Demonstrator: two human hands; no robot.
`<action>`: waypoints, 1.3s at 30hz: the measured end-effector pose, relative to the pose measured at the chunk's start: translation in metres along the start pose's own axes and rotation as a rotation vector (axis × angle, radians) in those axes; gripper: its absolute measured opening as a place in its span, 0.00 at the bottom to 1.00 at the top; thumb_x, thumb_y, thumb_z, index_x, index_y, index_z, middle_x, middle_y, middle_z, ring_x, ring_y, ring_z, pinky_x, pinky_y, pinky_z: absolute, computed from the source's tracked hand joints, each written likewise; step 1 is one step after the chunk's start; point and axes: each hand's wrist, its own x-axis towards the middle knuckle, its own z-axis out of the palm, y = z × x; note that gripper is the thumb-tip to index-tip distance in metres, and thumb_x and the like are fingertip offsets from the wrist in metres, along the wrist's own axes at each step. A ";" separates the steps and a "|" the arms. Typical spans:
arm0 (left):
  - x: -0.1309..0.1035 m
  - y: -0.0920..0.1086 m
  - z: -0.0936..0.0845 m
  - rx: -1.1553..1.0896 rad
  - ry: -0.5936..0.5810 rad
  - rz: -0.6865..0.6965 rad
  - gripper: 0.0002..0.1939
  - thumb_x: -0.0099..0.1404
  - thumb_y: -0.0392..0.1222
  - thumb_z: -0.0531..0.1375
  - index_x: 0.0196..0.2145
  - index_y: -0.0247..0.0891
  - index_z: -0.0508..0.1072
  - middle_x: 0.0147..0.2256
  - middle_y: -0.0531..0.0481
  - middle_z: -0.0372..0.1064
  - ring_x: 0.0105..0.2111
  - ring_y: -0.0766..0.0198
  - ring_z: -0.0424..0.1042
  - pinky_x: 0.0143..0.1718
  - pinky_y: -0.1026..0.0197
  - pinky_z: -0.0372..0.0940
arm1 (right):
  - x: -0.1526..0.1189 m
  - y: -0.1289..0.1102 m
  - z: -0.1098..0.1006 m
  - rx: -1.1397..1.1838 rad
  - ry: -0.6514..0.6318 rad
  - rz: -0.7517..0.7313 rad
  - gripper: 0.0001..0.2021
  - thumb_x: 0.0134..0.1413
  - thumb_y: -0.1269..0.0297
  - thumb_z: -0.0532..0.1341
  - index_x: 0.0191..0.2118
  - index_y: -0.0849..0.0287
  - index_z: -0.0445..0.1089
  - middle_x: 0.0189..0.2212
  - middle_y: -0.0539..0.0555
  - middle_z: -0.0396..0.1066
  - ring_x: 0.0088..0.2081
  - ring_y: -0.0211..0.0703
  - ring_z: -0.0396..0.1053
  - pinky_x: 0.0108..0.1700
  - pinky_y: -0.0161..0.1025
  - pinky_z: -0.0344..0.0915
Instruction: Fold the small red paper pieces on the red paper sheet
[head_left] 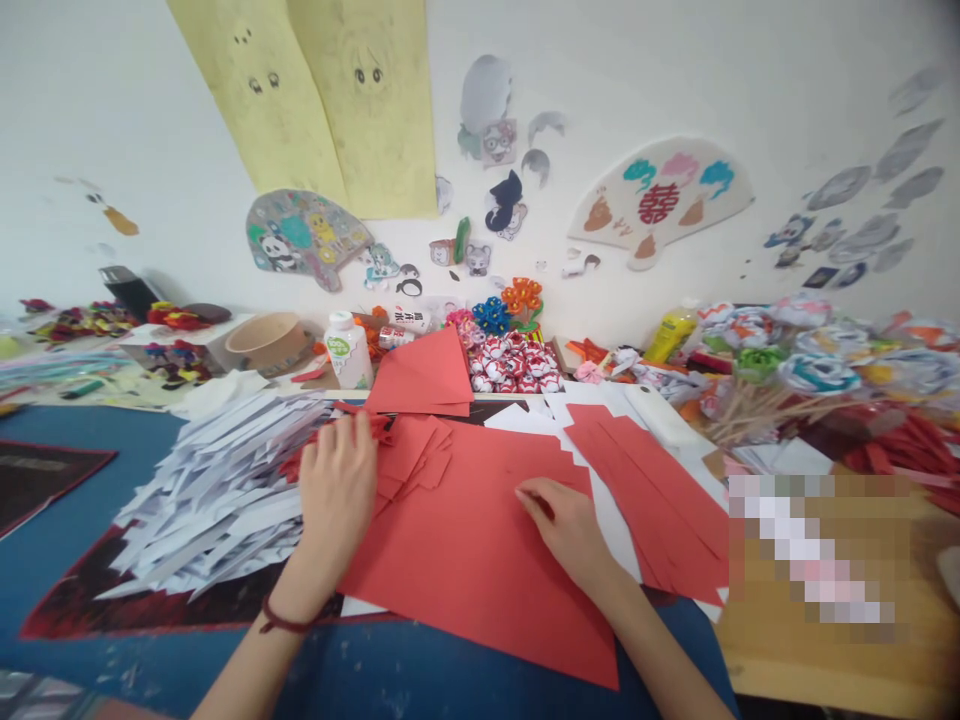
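My left hand (pixel 339 482) reaches over a small heap of folded red paper pieces (pixel 296 462). Its fingers bend down close together among them; the fingertips and anything they grip are hidden. Cut red paper rectangles (pixel 412 455) lie just to its right, overlapping in a loose stack. Above the right part of a large red paper sheet (pixel 472 560), my right hand (pixel 566 530) has thumb and fingers pinched together. Whatever may be in that pinch is too small to make out. A thick pile of folded white paper pieces (pixel 225 490) spreads left of my left hand.
Long red paper strips (pixel 645 490) lie on white sheets at the right. More red sheets (pixel 427 370) rest behind, beside a white bottle (pixel 347 350) and red-and-white folded pieces (pixel 517 365). Wrapped paper flowers (pixel 817 360) crowd the far right. A wooden board (pixel 817 665) is nearer.
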 end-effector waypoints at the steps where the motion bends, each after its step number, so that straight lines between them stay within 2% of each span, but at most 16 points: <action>1: -0.001 0.005 0.003 0.042 -0.033 0.065 0.16 0.71 0.40 0.47 0.48 0.29 0.68 0.42 0.33 0.68 0.44 0.44 0.64 0.38 0.50 0.56 | -0.001 0.000 0.001 -0.017 -0.017 -0.025 0.10 0.64 0.67 0.53 0.38 0.57 0.72 0.35 0.54 0.76 0.36 0.44 0.74 0.38 0.40 0.69; 2: -0.003 0.010 0.008 0.069 -0.072 0.145 0.15 0.71 0.41 0.49 0.45 0.31 0.70 0.40 0.35 0.69 0.43 0.45 0.65 0.38 0.50 0.56 | -0.002 0.000 0.002 -0.033 -0.030 -0.045 0.10 0.64 0.67 0.53 0.38 0.57 0.72 0.36 0.54 0.76 0.36 0.44 0.74 0.39 0.40 0.69; 4: -0.007 0.019 0.018 0.089 -0.111 0.197 0.13 0.70 0.43 0.52 0.38 0.33 0.72 0.37 0.37 0.71 0.41 0.47 0.66 0.38 0.52 0.57 | -0.004 0.001 0.003 -0.051 -0.041 -0.060 0.10 0.64 0.67 0.54 0.38 0.57 0.72 0.35 0.54 0.75 0.36 0.44 0.74 0.39 0.40 0.69; 8: -0.010 0.021 0.031 0.060 -0.176 0.191 0.13 0.68 0.45 0.55 0.33 0.35 0.73 0.31 0.39 0.72 0.38 0.47 0.68 0.38 0.52 0.57 | -0.006 0.002 0.001 -0.056 -0.044 -0.059 0.09 0.64 0.67 0.54 0.39 0.57 0.72 0.35 0.54 0.75 0.36 0.43 0.73 0.39 0.40 0.69; 13: -0.006 0.006 0.035 -0.023 -0.263 0.191 0.12 0.66 0.47 0.57 0.37 0.37 0.74 0.32 0.40 0.73 0.39 0.48 0.69 0.38 0.53 0.57 | -0.006 0.000 -0.001 -0.087 -0.067 -0.078 0.10 0.65 0.67 0.53 0.38 0.57 0.72 0.33 0.54 0.73 0.34 0.43 0.72 0.38 0.39 0.69; 19: -0.006 -0.006 0.041 -0.033 -0.292 0.172 0.14 0.67 0.49 0.56 0.43 0.40 0.75 0.33 0.41 0.72 0.38 0.50 0.71 0.39 0.54 0.58 | -0.005 -0.002 -0.002 -0.080 -0.092 -0.078 0.10 0.66 0.67 0.53 0.37 0.57 0.72 0.32 0.53 0.72 0.34 0.42 0.71 0.38 0.38 0.68; 24: -0.007 -0.008 0.040 -0.024 -0.318 0.185 0.15 0.70 0.43 0.51 0.44 0.38 0.75 0.33 0.41 0.71 0.35 0.51 0.72 0.37 0.55 0.59 | -0.005 -0.001 0.000 -0.079 -0.116 -0.071 0.10 0.66 0.68 0.53 0.37 0.57 0.72 0.32 0.53 0.71 0.34 0.42 0.70 0.38 0.38 0.67; 27: -0.006 -0.003 0.033 0.026 -0.267 0.178 0.16 0.69 0.35 0.47 0.41 0.35 0.74 0.30 0.41 0.71 0.32 0.52 0.71 0.35 0.54 0.58 | -0.005 -0.002 0.000 -0.105 -0.101 -0.090 0.10 0.66 0.69 0.53 0.38 0.57 0.72 0.32 0.54 0.71 0.35 0.42 0.70 0.38 0.39 0.68; 29: -0.007 0.006 0.027 0.054 -0.194 0.206 0.14 0.67 0.31 0.48 0.39 0.33 0.73 0.29 0.41 0.71 0.33 0.52 0.70 0.36 0.54 0.58 | -0.004 -0.004 -0.001 -0.154 -0.035 -0.120 0.11 0.66 0.69 0.52 0.40 0.58 0.72 0.35 0.55 0.72 0.37 0.44 0.71 0.40 0.41 0.69; 32: -0.016 0.030 0.018 -0.026 -0.026 0.380 0.14 0.67 0.29 0.49 0.45 0.33 0.71 0.33 0.41 0.74 0.37 0.54 0.70 0.37 0.55 0.59 | -0.003 -0.010 -0.003 -0.278 0.101 -0.195 0.13 0.66 0.69 0.51 0.52 0.58 0.69 0.45 0.60 0.72 0.46 0.49 0.70 0.47 0.46 0.69; 34: -0.027 0.049 0.016 -0.106 0.094 0.556 0.15 0.69 0.29 0.48 0.50 0.33 0.68 0.41 0.41 0.75 0.40 0.56 0.70 0.39 0.55 0.60 | -0.005 -0.014 -0.005 -0.364 0.132 -0.267 0.17 0.66 0.68 0.53 0.58 0.57 0.65 0.52 0.62 0.68 0.52 0.52 0.67 0.51 0.50 0.67; 36: -0.039 0.066 0.017 -0.168 0.143 0.704 0.16 0.70 0.30 0.48 0.52 0.32 0.67 0.46 0.41 0.74 0.43 0.58 0.70 0.45 0.54 0.60 | -0.009 -0.017 -0.005 -0.431 0.124 -0.364 0.17 0.65 0.71 0.53 0.56 0.56 0.66 0.52 0.61 0.69 0.53 0.52 0.66 0.52 0.51 0.66; 39: -0.052 0.080 0.022 -0.266 0.126 0.792 0.14 0.70 0.30 0.49 0.49 0.30 0.70 0.45 0.42 0.75 0.42 0.59 0.70 0.46 0.55 0.60 | -0.021 -0.017 -0.006 -0.466 0.084 -0.505 0.15 0.63 0.78 0.51 0.44 0.60 0.73 0.40 0.59 0.75 0.44 0.49 0.70 0.46 0.46 0.68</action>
